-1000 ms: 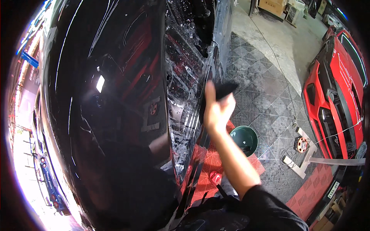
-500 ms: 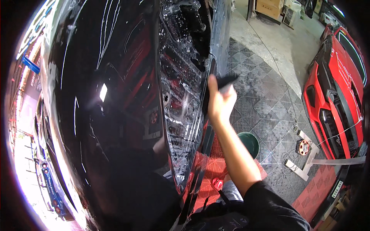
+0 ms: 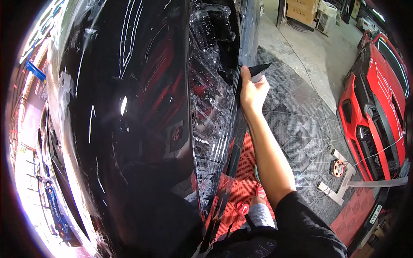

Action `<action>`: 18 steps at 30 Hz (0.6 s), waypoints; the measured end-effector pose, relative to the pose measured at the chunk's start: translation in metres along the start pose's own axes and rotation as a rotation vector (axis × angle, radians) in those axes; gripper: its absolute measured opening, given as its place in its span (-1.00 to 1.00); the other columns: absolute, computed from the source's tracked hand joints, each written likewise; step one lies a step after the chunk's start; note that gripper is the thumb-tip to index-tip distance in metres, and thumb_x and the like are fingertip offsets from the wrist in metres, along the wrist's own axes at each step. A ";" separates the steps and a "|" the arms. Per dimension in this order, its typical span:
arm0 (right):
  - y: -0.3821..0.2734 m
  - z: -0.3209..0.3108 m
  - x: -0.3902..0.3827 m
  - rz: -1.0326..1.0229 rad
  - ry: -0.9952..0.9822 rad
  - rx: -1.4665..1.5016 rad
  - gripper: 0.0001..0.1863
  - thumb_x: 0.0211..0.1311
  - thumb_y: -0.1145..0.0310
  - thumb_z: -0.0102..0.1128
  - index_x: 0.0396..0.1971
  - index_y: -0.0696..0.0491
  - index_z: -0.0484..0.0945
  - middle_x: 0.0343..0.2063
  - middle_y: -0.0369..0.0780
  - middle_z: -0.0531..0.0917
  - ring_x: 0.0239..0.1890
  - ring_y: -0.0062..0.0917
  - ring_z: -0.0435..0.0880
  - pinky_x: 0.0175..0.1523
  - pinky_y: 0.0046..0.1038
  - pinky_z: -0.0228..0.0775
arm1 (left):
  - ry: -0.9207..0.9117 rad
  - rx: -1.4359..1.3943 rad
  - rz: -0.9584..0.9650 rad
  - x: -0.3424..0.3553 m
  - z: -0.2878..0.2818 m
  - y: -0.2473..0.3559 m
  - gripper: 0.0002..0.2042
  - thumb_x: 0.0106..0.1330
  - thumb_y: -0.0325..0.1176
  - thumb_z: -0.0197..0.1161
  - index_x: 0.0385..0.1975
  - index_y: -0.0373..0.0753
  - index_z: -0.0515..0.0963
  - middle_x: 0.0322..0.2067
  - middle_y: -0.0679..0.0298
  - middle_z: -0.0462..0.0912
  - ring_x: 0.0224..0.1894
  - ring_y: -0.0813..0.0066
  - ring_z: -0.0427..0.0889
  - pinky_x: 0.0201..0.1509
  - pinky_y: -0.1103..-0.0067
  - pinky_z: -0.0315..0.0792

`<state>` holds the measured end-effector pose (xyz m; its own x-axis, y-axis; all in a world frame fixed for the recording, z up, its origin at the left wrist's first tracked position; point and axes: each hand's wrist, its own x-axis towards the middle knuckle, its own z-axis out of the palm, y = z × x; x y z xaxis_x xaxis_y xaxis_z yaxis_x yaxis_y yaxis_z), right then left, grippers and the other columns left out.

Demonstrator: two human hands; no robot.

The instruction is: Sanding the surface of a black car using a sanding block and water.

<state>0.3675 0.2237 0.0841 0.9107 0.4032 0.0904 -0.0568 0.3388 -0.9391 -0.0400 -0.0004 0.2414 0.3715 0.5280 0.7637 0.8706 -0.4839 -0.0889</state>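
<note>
My right hand (image 3: 254,91) reaches forward along the outer edge of a black car's bodywork. Pinched between its thumb and fingers is a thin black sheet (image 3: 260,69) with a pale grey underside, bent and sticking out to the right; it looks like sandpaper. The thumb lies against the dark panel edge. Just left of the hand runs a recessed channel (image 3: 206,103), wet and spotted with droplets and whitish residue. Further left spreads a large glossy black panel (image 3: 150,142) with light streaks and reflections. My left hand is out of view.
A red car (image 3: 365,116) stands at the right. Near it are a metal stand (image 3: 344,187) and a round red-rimmed device (image 3: 338,167) with a cable. Grey and red tiles (image 3: 297,120) cover the floor. Cardboard boxes (image 3: 301,13) stand at the back.
My right hand has moved forward and slightly right along the edge, carrying the black sheet. The view has shifted a little, and my forearm now mostly hides the green bucket.
</note>
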 end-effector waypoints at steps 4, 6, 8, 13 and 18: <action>0.030 0.002 -0.027 -0.191 0.136 0.002 -0.71 0.34 0.30 0.35 -0.18 0.26 0.65 -0.33 -0.22 0.76 -0.29 -0.59 0.62 -0.08 -0.44 0.48 | 0.001 0.046 0.021 0.003 -0.001 0.002 -0.60 0.52 -0.42 0.02 0.27 -0.50 0.34 0.23 -0.39 0.41 0.27 -0.33 0.47 0.35 -0.02 0.37; 0.002 0.006 -0.014 -0.090 0.080 -0.032 -0.68 0.34 0.30 0.35 -0.10 0.27 0.64 -0.24 -0.18 0.77 -0.19 -0.56 0.65 0.01 -0.44 0.47 | 0.006 0.063 0.034 0.001 -0.002 -0.002 -0.60 0.52 -0.42 0.02 0.26 -0.51 0.34 0.22 -0.40 0.42 0.26 -0.33 0.47 0.35 -0.02 0.37; -0.005 0.008 0.000 -0.056 0.082 -0.038 -0.76 0.35 0.29 0.38 -0.32 0.18 0.66 -0.36 -0.27 0.74 -0.31 -0.66 0.61 -0.09 -0.52 0.46 | 0.005 0.049 0.055 0.002 0.000 -0.006 -0.60 0.52 -0.42 0.02 0.26 -0.51 0.34 0.21 -0.41 0.43 0.26 -0.34 0.48 0.34 -0.02 0.38; 0.020 0.000 -0.009 -0.195 0.122 -0.008 -0.74 0.36 0.30 0.35 -0.24 0.24 0.65 -0.37 -0.25 0.74 -0.33 -0.63 0.58 -0.12 -0.47 0.45 | -0.016 0.089 0.129 0.005 -0.001 -0.009 -0.61 0.52 -0.41 0.03 0.23 -0.52 0.35 0.19 -0.42 0.45 0.21 -0.35 0.51 0.32 -0.02 0.41; 0.026 -0.006 -0.008 -0.127 0.071 0.035 -0.70 0.37 0.28 0.36 -0.16 0.25 0.66 -0.30 -0.24 0.75 -0.26 -0.63 0.60 -0.06 -0.48 0.45 | -0.056 0.103 0.124 0.010 -0.005 -0.009 -0.61 0.51 -0.40 0.05 0.22 -0.52 0.34 0.18 -0.42 0.46 0.20 -0.35 0.53 0.31 -0.01 0.41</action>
<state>0.3607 0.2243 0.0566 0.9381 0.2942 0.1829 0.0476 0.4133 -0.9093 -0.0463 0.0057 0.2532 0.4929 0.5080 0.7064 0.8444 -0.4750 -0.2477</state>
